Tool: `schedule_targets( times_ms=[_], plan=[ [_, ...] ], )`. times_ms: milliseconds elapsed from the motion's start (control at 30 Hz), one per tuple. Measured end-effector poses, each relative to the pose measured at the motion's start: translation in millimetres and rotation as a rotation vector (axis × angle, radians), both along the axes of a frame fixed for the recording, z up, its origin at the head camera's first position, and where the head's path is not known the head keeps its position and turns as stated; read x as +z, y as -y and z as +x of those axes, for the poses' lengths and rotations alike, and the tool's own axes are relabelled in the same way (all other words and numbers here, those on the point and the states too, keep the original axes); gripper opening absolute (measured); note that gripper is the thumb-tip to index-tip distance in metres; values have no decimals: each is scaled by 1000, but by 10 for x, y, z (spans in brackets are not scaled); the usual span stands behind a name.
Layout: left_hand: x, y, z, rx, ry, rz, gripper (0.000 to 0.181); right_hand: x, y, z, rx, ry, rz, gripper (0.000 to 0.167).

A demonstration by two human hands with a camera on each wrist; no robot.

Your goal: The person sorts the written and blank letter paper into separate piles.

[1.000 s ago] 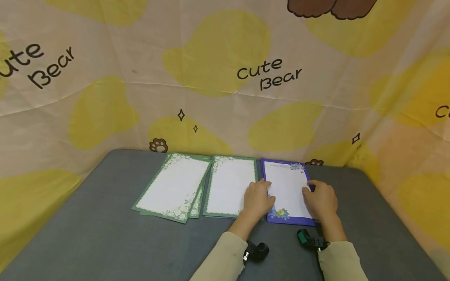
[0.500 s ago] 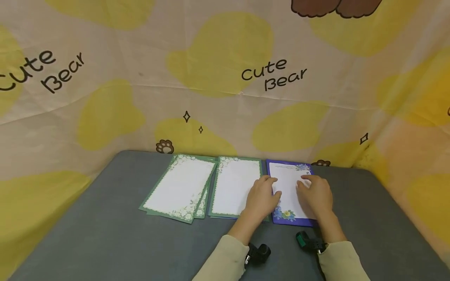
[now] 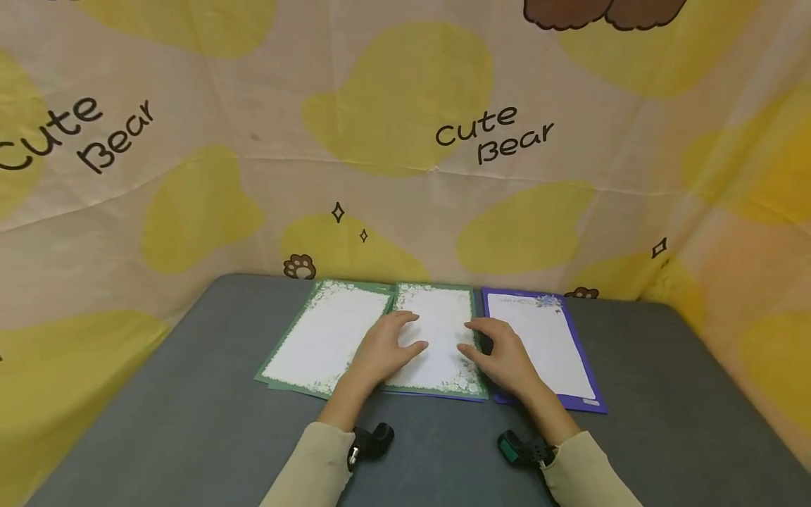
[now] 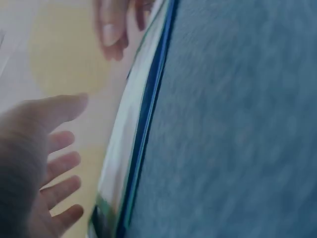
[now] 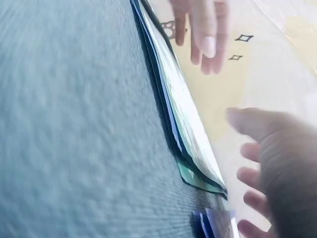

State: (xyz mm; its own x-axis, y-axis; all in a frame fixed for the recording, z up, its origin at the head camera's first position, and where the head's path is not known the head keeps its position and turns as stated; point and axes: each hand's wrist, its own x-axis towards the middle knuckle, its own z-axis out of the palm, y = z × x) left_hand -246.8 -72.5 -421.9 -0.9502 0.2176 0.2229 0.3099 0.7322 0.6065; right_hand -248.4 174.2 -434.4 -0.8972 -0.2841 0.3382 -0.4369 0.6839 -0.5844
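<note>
Over the middle stack of green-bordered floral sheets (image 3: 437, 338), my two hands face each other with thumbs and fingers spread. Toward the stack's left edge is my left hand (image 3: 382, 348); my right hand (image 3: 507, 358) is at its right edge, partly covering the purple-bordered sheets (image 3: 538, 345). Both hands hold nothing. In the left wrist view the left hand (image 4: 42, 158) appears apart from the layered sheets (image 4: 131, 119). The right wrist view likewise has a gap between the right hand (image 5: 277, 153) and the sheet edges (image 5: 185, 114).
Another group of green-bordered sheets (image 3: 323, 334) lies slightly fanned and slanted at the left. All the papers lie near the far edge of the grey table (image 3: 190, 422). A printed cloth (image 3: 380, 141) hangs behind it. Each wrist wears a black camera.
Both hands have moved left, from the purple-bordered sheets to the middle green-bordered stack. The right hand has come away from the purple sheets' right edge, which now shows. The view has shifted slightly.
</note>
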Motion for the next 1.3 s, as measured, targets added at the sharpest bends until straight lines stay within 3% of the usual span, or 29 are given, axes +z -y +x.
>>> schedule_targets(
  times_ms=[133, 300, 467, 600, 933, 1100, 1300],
  plan=[
    [-123, 117, -57, -26, -29, -42, 61, -82, -18, -13, 26, -3, 57, 64],
    [-267, 173, -95, -74, 13, -116, 73, -157, -52, -30, 56, -11, 178, 76],
    [-259, 164, -85, -93, 47, -134, 75, -160, -68, 0, 61, -10, 254, 73],
    [-239, 174, -72, -57, 65, -110, 72, -157, -58, 2, 67, 8, 271, 71],
    [-223, 159, -54, -5, 65, -90, 62, -121, -31, 16, 48, -1, 213, 63],
    [-209, 159, -43, 2, 12, -58, 50, -130, -37, 6, 32, -32, 135, 56],
    [-212, 156, -54, 9, -75, -42, 35, -121, -37, -7, -32, 20, 29, 60]
  ],
)
